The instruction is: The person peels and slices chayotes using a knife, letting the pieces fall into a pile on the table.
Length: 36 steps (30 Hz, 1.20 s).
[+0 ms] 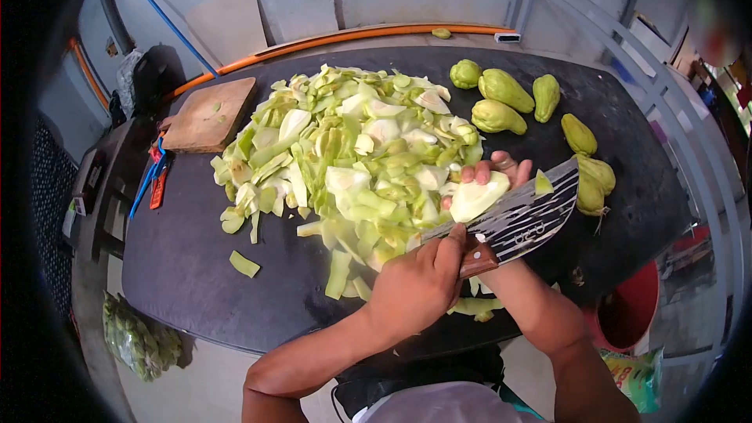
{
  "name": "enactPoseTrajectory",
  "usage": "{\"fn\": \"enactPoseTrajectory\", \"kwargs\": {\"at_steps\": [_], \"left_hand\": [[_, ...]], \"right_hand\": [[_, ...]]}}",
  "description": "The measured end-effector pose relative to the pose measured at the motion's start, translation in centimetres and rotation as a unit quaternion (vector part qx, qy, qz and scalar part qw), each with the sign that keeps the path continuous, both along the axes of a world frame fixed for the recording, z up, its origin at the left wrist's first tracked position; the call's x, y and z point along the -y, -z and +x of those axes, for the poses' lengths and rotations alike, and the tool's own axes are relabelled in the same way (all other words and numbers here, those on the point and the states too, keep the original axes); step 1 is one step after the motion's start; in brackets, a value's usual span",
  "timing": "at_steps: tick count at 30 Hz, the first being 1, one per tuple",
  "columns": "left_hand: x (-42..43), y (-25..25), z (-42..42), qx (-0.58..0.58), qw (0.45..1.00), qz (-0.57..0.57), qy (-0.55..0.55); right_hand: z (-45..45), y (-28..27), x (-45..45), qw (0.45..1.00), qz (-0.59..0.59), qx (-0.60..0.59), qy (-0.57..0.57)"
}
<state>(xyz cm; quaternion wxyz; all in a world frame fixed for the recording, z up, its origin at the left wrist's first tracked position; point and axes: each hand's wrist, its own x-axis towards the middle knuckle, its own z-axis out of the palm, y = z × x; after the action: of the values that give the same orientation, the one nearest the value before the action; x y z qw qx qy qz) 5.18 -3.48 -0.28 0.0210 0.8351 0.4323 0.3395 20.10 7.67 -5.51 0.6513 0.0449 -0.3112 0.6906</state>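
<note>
Left hand (413,286) clamped on the knife (526,223), my right hand (505,164) gripping a pale peeled piece (478,197) beside the blade; big cut pile (345,137) already on surface (204,282), several whole green fruits (505,91) uncut.

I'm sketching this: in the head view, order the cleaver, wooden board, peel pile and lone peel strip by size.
Largest to smallest, as they look:
peel pile
cleaver
wooden board
lone peel strip

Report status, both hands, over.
Left hand gripping knife. Right hand holding pale peeled piece, partly behind blade. Heap of peelings and slices crowding the work.
</note>
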Motion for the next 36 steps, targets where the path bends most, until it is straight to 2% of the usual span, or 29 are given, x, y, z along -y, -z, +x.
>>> {"fn": "enactPoseTrajectory", "kwargs": {"at_steps": [1,4,6,7,9,12,14,16,17,20,23,25,26,27,28,29,30,31,32,34,36], "left_hand": [[0.1,-0.1,0.1,0.001,1.000,0.002,-0.002],[0.1,-0.4,0.2,0.010,1.000,0.009,0.000],[0.1,-0.4,0.2,0.007,1.000,-0.006,-0.010],[-0.1,-0.2,0.1,0.000,1.000,-0.023,-0.020],[-0.2,-0.1,0.0,0.008,0.999,-0.044,-0.025],[-0.3,-0.6,-0.1,0.083,0.993,-0.084,-0.017],[-0.3,-1.4,-0.4,0.166,0.974,-0.153,-0.027],[-0.7,-2.2,-0.9,0.248,0.954,-0.158,-0.048],[-0.9,-2.5,-1.3,0.289,0.942,-0.161,-0.059],[-2.1,-2.1,-2.4,0.341,0.924,-0.156,-0.079],[-2.8,-1.3,-3.1,0.429,0.877,-0.202,-0.082],[-3.3,-0.3,-4.3,0.408,0.897,-0.150,-0.082],[-3.5,-0.4,-4.7,0.385,0.914,-0.110,-0.072],[-3.3,-0.6,-4.8,0.429,0.891,-0.136,-0.062],[-3.9,1.1,-5.8,0.440,0.889,-0.116,-0.058],[-3.7,0.8,-5.9,0.462,0.873,-0.142,-0.066],[-3.5,0.5,-6.0,0.484,0.856,-0.168,-0.074],[-3.4,0.2,-6.1,0.506,0.837,-0.192,-0.083],[-3.4,0.0,-5.8,0.478,0.854,-0.180,-0.100],[-3.8,0.6,-6.0,0.525,0.826,-0.193,-0.062],[-3.8,0.5,-5.7,0.533,0.818,-0.206,-0.064]], "right_hand": [[0.1,-0.3,-0.1,0.997,0.034,0.034,0.062],[0.7,-1.1,-0.5,0.991,0.089,0.062,0.084],[-0.5,-1.1,0.3,1.000,0.030,-0.003,-0.003],[-1.6,-1.4,1.5,0.996,-0.057,-0.049,-0.043],[-2.2,-0.6,1.5,0.998,-0.026,0.020,0.055],[-2.2,-1.2,1.7,0.967,-0.031,0.149,0.202],[-1.5,-1.7,1.3,0.975,-0.084,0.127,0.160],[-1.4,-3.5,0.2,0.949,-0.263,0.111,0.133],[-1.5,-4.6,0.7,0.944,-0.292,0.097,0.121],[-0.4,-4.6,-0.4,0.961,-0.266,0.066,0.043],[1.2,-5.8,-0.3,0.960,-0.261,0.104,0.001],[3.0,-7.6,0.3,0.959,-0.263,0.102,-0.018],[5.3,-7.5,0.1,0.966,-0.240,0.053,-0.076],[7.7,-8.7,0.9,0.982,-0.166,0.057,-0.074],[10.3,-10.4,2.4,0.991,-0.096,0.064,-0.065],[13.0,-12.5,4.9,0.988,-0.070,0.116,0.077],[16.0,-13.8,7.2,0.959,-0.053,0.173,0.218],[19.7,-13.6,9.2,0.927,-0.044,0.178,0.327],[23.6,-13.6,11.5,0.882,-0.031,0.187,0.431],[31.0,-10.6,15.7,0.762,-0.124,0.169,0.613],[39.2,-3.1,19.5,0.645,-0.264,0.141,0.703]]}}
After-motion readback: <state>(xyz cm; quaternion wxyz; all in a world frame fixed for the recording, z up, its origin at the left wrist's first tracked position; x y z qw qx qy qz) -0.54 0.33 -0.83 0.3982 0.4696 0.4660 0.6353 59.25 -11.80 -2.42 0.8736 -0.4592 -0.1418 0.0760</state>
